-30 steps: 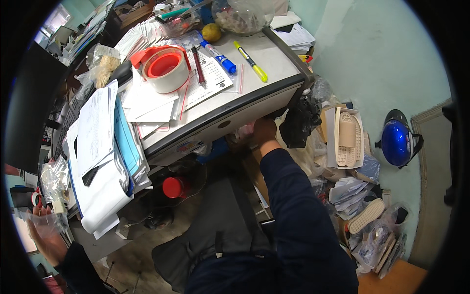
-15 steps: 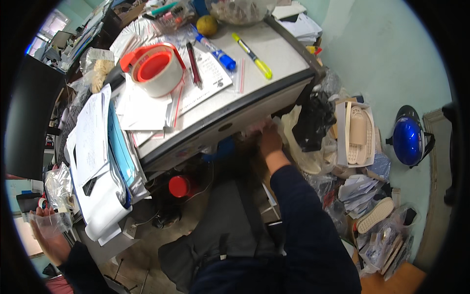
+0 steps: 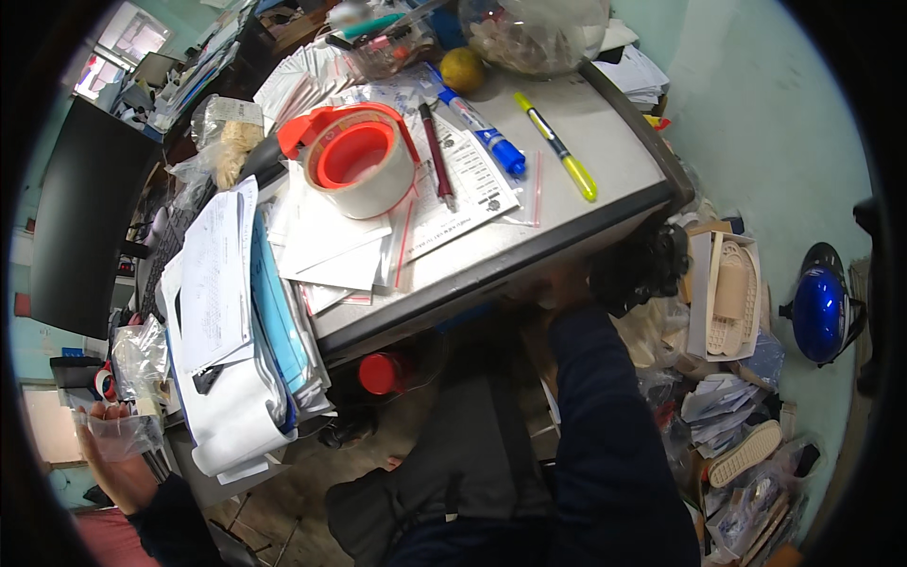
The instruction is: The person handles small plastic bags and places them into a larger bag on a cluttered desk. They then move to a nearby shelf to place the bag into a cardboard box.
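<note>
At the lower left, my left hand (image 3: 125, 480) holds a small clear plastic bag (image 3: 130, 437), which lies across its fingers. My right hand (image 3: 565, 283) reaches into the shadow below the desk's front edge, beside a black plastic bag (image 3: 644, 269). Its fingers are dark and mostly hidden, so what they touch does not show. On the desk top (image 3: 605, 142) are a roll of clear tape (image 3: 373, 194) on a red dispenser, a dark red pen (image 3: 436, 156), a blue marker (image 3: 487, 132) and a yellow highlighter (image 3: 557, 149). Zip bags and papers lie beneath the tape.
A stack of papers and folders (image 3: 222, 312) overhangs the desk at left, near a dark monitor (image 3: 90, 217). A red-lidded container (image 3: 380, 374) is under the desk. Boxed sandals (image 3: 732, 293), paper bundles and plastic bags crowd the right. A blue helmet (image 3: 820, 307) hangs on the wall.
The view has shifted, so the desk sits lower and farther right. My right hand has gone deeper into the shadow under the desk edge. My left hand still has the clear bag.
</note>
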`<state>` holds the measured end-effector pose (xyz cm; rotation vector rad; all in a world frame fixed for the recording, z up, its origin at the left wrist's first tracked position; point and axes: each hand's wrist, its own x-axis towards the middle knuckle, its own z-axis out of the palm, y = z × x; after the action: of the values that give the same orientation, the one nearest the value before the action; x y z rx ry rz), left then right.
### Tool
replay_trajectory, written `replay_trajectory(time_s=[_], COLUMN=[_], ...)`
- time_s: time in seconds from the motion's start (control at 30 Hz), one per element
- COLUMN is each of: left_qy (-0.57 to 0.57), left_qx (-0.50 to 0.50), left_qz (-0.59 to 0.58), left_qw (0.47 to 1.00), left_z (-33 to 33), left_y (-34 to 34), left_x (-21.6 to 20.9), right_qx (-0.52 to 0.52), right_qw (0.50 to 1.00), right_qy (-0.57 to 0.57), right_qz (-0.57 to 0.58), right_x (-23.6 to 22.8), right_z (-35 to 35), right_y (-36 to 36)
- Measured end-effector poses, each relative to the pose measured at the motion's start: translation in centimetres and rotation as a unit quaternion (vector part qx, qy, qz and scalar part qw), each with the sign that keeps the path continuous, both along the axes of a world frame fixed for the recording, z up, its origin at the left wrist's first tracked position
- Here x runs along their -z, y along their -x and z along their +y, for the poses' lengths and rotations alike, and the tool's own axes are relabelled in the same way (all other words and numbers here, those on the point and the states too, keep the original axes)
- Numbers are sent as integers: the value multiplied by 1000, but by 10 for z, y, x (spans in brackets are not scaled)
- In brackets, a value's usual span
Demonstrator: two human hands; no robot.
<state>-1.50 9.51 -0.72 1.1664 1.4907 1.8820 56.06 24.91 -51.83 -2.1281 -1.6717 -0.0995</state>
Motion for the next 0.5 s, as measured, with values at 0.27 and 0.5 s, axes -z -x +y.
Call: replay_trajectory(time_s=[0.27, 0.5], left_qy=[-16, -25], left_qx=[59, 24], left_qz=[50, 49], left_qw=[997, 998], left_z=[5, 6], left_y=[-22, -49], left_x=[14, 19], right_qx=[-47, -82], right_qw=[999, 996], right_qy=[22, 22], right_qz=[2, 10], right_x=[-19, -38], right_z=[19, -9], right_y=[14, 20])
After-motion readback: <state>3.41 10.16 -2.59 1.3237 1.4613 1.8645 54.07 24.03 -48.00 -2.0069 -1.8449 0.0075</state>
